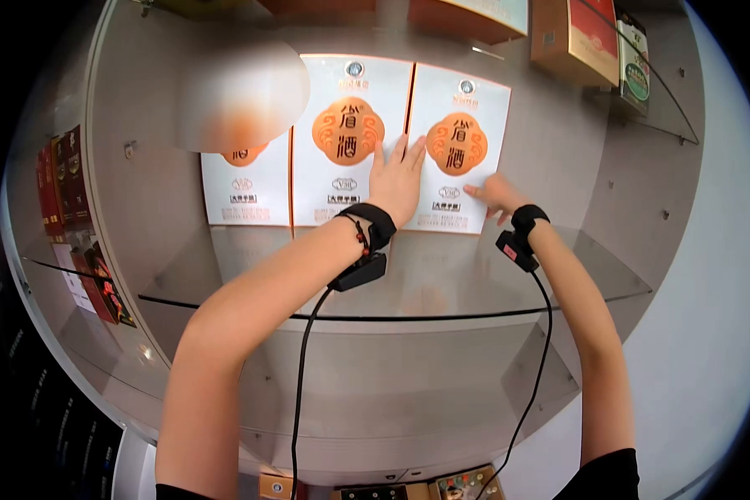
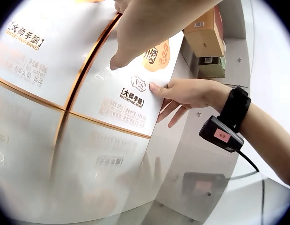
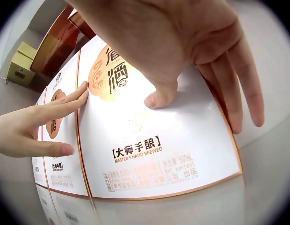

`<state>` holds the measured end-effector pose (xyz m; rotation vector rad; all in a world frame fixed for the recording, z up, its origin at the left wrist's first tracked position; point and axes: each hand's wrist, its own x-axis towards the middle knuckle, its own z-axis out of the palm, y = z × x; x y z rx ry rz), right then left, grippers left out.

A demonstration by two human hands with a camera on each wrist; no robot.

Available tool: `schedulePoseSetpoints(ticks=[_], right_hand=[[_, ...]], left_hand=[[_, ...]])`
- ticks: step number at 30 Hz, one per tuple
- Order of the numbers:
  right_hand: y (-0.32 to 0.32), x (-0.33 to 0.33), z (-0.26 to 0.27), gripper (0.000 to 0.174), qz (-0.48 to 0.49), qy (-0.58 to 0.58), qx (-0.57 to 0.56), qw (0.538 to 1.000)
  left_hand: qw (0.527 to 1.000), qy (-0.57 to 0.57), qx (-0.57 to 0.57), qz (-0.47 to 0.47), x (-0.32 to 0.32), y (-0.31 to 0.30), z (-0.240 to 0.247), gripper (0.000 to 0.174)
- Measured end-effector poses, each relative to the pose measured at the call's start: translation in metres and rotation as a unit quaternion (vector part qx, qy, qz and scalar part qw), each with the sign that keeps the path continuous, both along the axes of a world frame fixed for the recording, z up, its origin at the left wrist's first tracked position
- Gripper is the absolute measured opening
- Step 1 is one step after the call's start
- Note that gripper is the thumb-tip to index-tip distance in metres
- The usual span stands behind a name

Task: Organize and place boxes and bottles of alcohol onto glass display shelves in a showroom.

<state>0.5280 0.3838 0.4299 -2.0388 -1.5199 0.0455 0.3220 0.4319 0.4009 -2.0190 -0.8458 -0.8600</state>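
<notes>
Three white liquor boxes with orange edges and Chinese lettering stand upright side by side on a glass shelf point(image 1: 442, 287). In the head view, my left hand point(image 1: 396, 185) lies against their fronts, fingers pointing up across the seam between the middle box point(image 1: 312, 196) and the right box point(image 1: 485, 104). At that right box's outer edge is my right hand point(image 1: 502, 196). The right wrist view shows its thumb point(image 3: 159, 97) pressing the front face while its extended fingers point(image 3: 245, 82) reach along the side. A blurred patch hides the upper part of the left box point(image 1: 225, 200).
More boxes, including a red and gold box point(image 1: 577, 46) and a green and white box point(image 1: 633, 67), are on the shelf above. Dark red boxes point(image 1: 75, 179) stand in the left neighbouring bay. The shelf's front edge point(image 1: 392, 317) runs below my forearms; black cables hang from both wrists.
</notes>
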Motion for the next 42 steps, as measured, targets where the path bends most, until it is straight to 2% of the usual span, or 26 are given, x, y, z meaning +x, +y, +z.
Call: schedulePoseSetpoints(ticks=[6,10,12,16,18,20,22,24,26,27,29,31,34,36,37,38,39,40,41,42], right_hand=[[-0.003,-0.003,0.000,0.057,0.005,0.022,-0.045,0.999],[-0.003,-0.004,-0.001,0.060,-0.015,0.012,-0.042,0.999],[-0.004,-0.006,0.000,0.060,-0.019,0.004,-0.036,0.999],[-0.014,-0.015,0.002,0.055,-0.023,0.020,0.005,1.000],[0.002,-0.004,-0.005,0.056,-0.071,-0.064,-0.003,0.995],[0.015,0.011,-0.013,0.057,-0.060,-0.090,0.027,0.994],[0.012,0.003,-0.011,0.057,-0.092,-0.162,0.039,0.982],[0.015,-0.002,-0.013,0.061,-0.146,-0.190,0.029,0.970],[0.018,-0.008,-0.009,0.071,-0.174,-0.158,-0.015,0.972],[0.016,-0.012,-0.009,0.070,-0.180,-0.153,-0.010,0.972],[0.022,-0.010,-0.014,0.068,-0.188,-0.157,0.011,0.969],[0.029,-0.006,-0.017,0.064,-0.194,-0.158,0.025,0.968],[0.026,-0.013,-0.015,0.058,-0.221,-0.171,0.044,0.959],[0.025,-0.013,-0.015,0.055,-0.206,-0.164,0.080,0.961],[0.021,-0.008,-0.015,0.053,-0.174,-0.188,0.083,0.963],[0.016,-0.002,-0.013,0.052,-0.146,-0.211,0.085,0.963],[0.008,0.002,-0.010,0.051,-0.117,-0.204,0.090,0.968],[0.005,0.008,-0.010,0.050,-0.091,-0.197,0.091,0.972],[0.012,0.023,-0.007,0.052,-0.026,-0.136,0.072,0.988],[0.010,0.030,-0.004,0.052,0.013,-0.089,0.081,0.993]], left_hand=[[1.000,0.004,-0.014,0.009,0.000,-0.003,0.001,0.064],[0.999,0.007,-0.024,0.021,0.000,-0.009,0.001,0.065],[0.997,0.014,-0.050,0.063,0.002,-0.010,0.002,0.055],[0.997,0.005,-0.047,0.053,0.003,-0.011,0.005,0.056],[0.996,0.008,-0.080,0.046,0.001,-0.017,0.009,0.058],[0.994,0.031,-0.082,0.071,-0.005,-0.032,0.020,0.064],[0.953,0.095,-0.288,-0.007,-0.017,-0.057,0.033,0.074],[0.974,0.043,-0.204,-0.095,-0.038,-0.081,0.032,0.075],[0.983,0.017,-0.049,-0.174,-0.068,-0.120,0.033,0.063],[0.977,0.010,-0.032,-0.209,-0.085,-0.145,0.032,0.059],[0.975,0.017,-0.064,-0.211,-0.124,-0.208,0.023,0.057],[0.965,0.036,-0.139,-0.220,-0.166,-0.263,-0.001,0.054],[0.933,0.009,-0.287,-0.217,-0.221,-0.324,-0.079,0.042],[0.883,-0.061,-0.453,-0.106,-0.262,-0.358,-0.138,0.036],[0.841,-0.171,-0.501,-0.113,-0.294,-0.372,-0.176,0.032],[0.765,-0.338,-0.542,-0.084,-0.327,-0.392,-0.215,0.031],[0.767,-0.416,-0.489,0.003,-0.373,-0.412,-0.272,0.029],[0.742,-0.491,-0.432,0.147,-0.392,-0.455,-0.294,0.027],[0.761,-0.494,-0.377,0.186,-0.431,-0.497,-0.344,0.027],[0.745,-0.508,-0.346,0.260,-0.463,-0.545,-0.386,0.025]])
